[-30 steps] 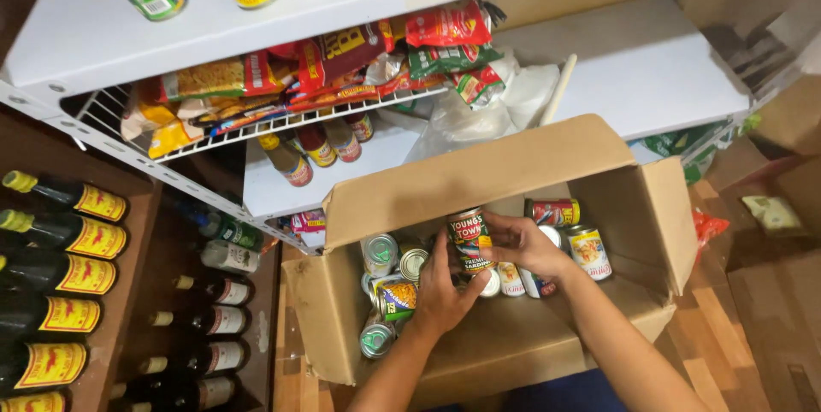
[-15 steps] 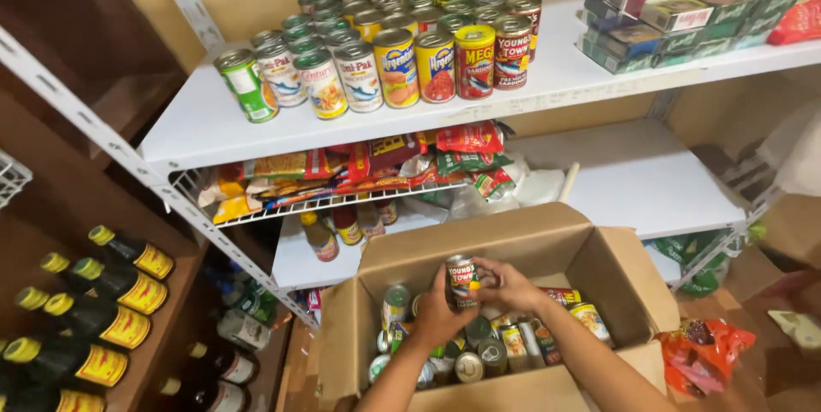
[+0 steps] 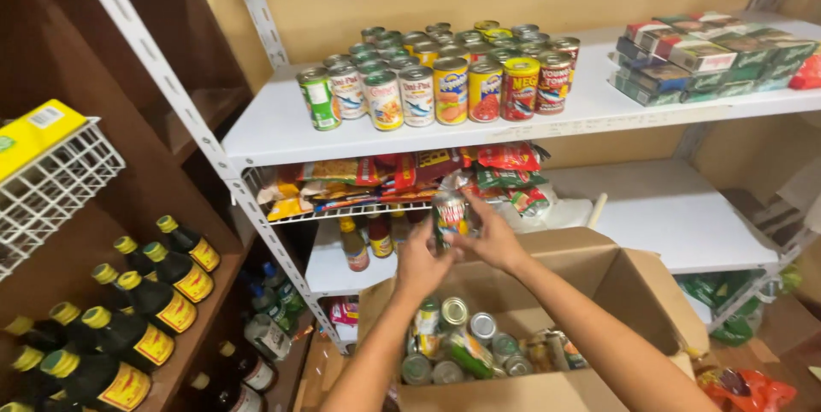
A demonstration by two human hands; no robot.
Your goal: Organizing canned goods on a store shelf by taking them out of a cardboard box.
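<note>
The can [image 3: 450,217] stands roughly upright, long axis vertical (its label blurred), raised above the open cardboard box [image 3: 629,292] of cans. The left hand [image 3: 421,262] and right hand [image 3: 494,239] grip its sides, below the white shelf [image 3: 274,126].

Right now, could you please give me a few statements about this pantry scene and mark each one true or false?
1. Both hands, left hand and right hand, hold one can above the cardboard box. True.
2. The cardboard box is empty. False: tins lie inside it.
3. Cans stand in rows on the white shelf. True.
4. The dark bottles at lower left have red caps. False: their caps are yellow.
5. The wire basket at left holds cans. False: it holds a yellow package.
</note>
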